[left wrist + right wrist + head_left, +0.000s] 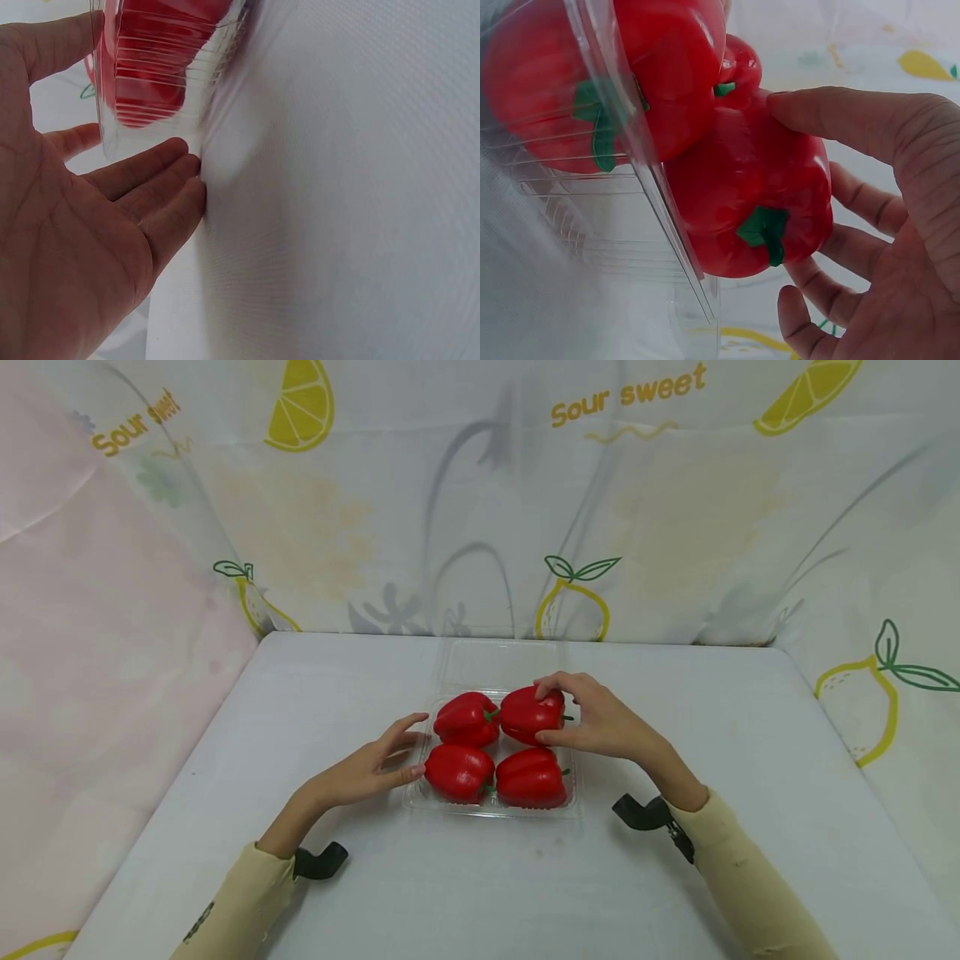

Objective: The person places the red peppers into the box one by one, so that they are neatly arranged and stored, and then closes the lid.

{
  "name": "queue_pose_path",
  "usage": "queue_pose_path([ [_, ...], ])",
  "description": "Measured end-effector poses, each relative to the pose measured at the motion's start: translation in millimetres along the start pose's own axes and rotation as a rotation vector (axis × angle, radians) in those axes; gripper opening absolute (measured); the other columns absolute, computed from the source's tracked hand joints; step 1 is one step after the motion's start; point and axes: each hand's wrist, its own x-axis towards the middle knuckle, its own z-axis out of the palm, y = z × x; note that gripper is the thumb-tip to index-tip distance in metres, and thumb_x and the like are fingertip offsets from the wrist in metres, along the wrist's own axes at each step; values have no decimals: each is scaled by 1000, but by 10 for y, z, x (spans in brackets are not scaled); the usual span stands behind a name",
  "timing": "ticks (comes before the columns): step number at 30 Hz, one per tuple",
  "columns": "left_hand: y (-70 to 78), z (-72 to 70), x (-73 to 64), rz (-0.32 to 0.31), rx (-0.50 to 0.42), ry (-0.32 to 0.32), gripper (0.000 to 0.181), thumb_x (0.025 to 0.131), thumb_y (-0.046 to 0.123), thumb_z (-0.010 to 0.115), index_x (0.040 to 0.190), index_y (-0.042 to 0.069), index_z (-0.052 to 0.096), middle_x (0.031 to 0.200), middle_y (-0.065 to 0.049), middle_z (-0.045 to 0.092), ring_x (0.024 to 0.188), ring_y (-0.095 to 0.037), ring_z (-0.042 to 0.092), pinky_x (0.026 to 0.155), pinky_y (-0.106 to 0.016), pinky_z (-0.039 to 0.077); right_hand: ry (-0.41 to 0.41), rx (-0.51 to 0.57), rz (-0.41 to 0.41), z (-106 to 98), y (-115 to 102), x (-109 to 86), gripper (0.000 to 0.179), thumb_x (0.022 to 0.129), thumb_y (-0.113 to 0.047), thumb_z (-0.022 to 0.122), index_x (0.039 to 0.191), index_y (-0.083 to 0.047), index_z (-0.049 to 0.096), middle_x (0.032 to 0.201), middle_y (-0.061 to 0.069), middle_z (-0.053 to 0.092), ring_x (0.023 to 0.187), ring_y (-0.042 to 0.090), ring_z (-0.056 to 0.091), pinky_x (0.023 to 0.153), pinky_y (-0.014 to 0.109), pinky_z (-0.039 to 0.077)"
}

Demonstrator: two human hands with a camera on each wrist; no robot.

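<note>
Several red bell peppers lie in a clear plastic clamshell box [487,811] on the table. My right hand [603,720] holds the back right bell pepper [521,717], thumb on its near side and fingers over its far side. In the right wrist view that bell pepper [742,176] sits tilted above the box rim, its green stem facing the camera. At the box's left edge is my left hand [363,772], fingers spread and thumb by the front left bell pepper [459,772]. The left wrist view shows its thumb and fingertips at the box wall [154,45].
The box's clear lid [502,665] is folded back flat behind it. A white cloth covers the table [480,893]. Behind stands a curtain [465,502] printed with lemons. Black curved mounts [321,862] stick out at both wrists.
</note>
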Motion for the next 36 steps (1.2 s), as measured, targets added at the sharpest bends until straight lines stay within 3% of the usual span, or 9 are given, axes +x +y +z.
queue_pose_path([
  [13,-15,-2,18,8,10,-2,76,95,36,64,155,32,17,151,-13,39,139,-37,36,105,-54,40,-4,-3,13,26,-17,4,47,79,-16,82,118,-14,56,125,3,58,116,24,49,88,50,51],
  [21,9,-8,18,5,8,-4,77,95,37,64,155,30,16,151,-13,39,139,-37,36,105,-53,40,13,-12,4,46,-6,8,44,79,-15,82,114,-13,57,142,14,50,126,28,47,92,52,50],
  [31,-3,-1,15,5,7,-5,77,95,37,63,156,30,16,151,-14,39,139,-38,36,104,-53,40,61,-20,-23,86,5,-18,48,76,-17,85,116,-15,58,121,1,57,112,21,52,89,49,52],
  [36,-5,4,5,5,7,-5,77,95,36,64,156,29,16,151,-14,38,139,-38,36,104,-54,41,72,-15,-44,97,34,-29,47,77,-17,85,117,-15,59,119,1,60,111,20,53,89,50,51],
])
